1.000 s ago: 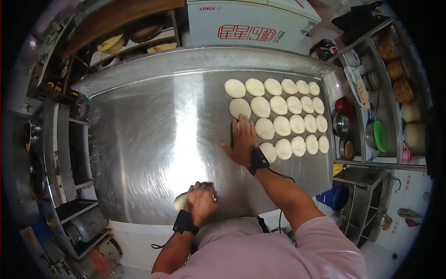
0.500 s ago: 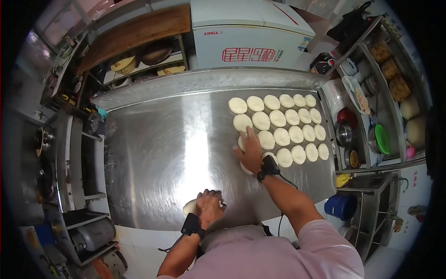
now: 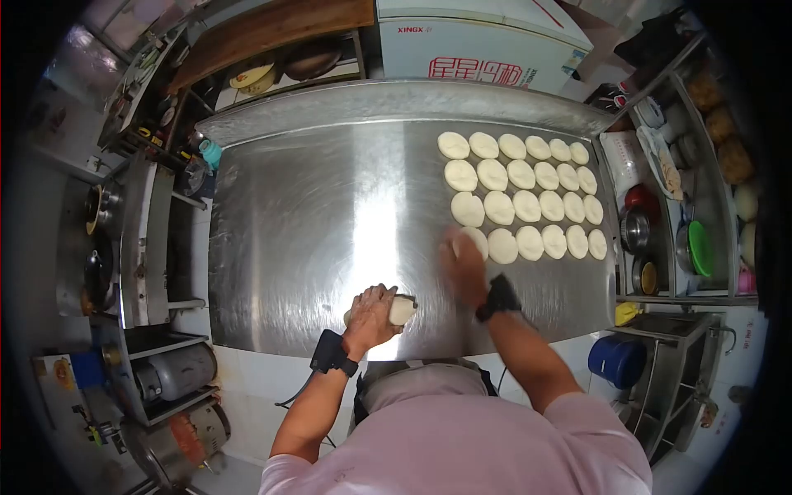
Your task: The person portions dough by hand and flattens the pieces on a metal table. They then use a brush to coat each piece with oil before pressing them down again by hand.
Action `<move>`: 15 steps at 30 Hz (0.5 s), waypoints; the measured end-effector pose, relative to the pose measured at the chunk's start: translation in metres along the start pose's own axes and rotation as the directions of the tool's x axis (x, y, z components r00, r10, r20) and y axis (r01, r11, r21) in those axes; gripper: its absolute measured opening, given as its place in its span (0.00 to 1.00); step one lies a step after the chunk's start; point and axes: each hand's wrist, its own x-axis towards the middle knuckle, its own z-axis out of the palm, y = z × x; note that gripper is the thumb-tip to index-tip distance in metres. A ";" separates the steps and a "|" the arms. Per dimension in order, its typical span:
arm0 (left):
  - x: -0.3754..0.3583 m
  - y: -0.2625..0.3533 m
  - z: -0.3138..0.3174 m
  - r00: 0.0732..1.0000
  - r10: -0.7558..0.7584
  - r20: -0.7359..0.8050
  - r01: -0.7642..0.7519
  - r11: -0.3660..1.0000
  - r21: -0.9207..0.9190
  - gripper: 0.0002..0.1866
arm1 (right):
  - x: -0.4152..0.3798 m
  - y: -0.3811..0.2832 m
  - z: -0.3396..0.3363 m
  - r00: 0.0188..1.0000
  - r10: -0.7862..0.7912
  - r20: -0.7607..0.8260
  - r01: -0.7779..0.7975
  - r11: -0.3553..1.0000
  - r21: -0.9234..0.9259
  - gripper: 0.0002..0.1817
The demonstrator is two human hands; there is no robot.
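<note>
My left hand [image 3: 371, 317] rests over a lump of dough [image 3: 403, 310] near the front edge of the steel table, its fingers curled across the top. Part of the dough bulges out to the right of the fingers. My right hand [image 3: 464, 268], smeared by motion, is at the left end of the front row, overlapping the edge of a flat dough round [image 3: 473, 242]. Its fingers are too blurred to read. Beyond it, several pale rounds [image 3: 520, 174] lie in rows on the right half of the table. Both wrists wear black devices with cables.
The steel table [image 3: 285, 247] has a raised back ledge [image 3: 396, 103]. A white freezer [image 3: 487, 45] stands behind it. Shelves with bowls and a green basin [image 3: 700, 247] line the right side. At lower right is a blue bucket [image 3: 617, 361]; a gas cylinder [image 3: 176, 373] sits at lower left.
My right hand has drawn back toward the front from the left column of rounds, uncovering them. More dough now shows right of my left hand. The whole view has shifted.
</note>
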 end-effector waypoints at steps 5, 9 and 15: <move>-0.002 0.001 0.014 0.996 0.038 -0.080 -0.032 0.997 0.065 0.40 | -0.088 -0.033 0.033 0.862 0.260 0.434 -0.406 0.868 0.286 0.13; -0.013 -0.012 0.022 0.966 0.133 -0.224 -0.147 0.988 -0.049 0.44 | -0.080 -0.070 0.027 0.624 0.412 0.664 -0.773 0.449 0.448 0.16; -0.023 -0.015 0.030 0.872 0.135 -0.470 -0.216 0.969 -0.121 0.56 | -0.070 -0.075 0.045 0.558 0.172 0.812 -0.767 0.480 0.426 0.16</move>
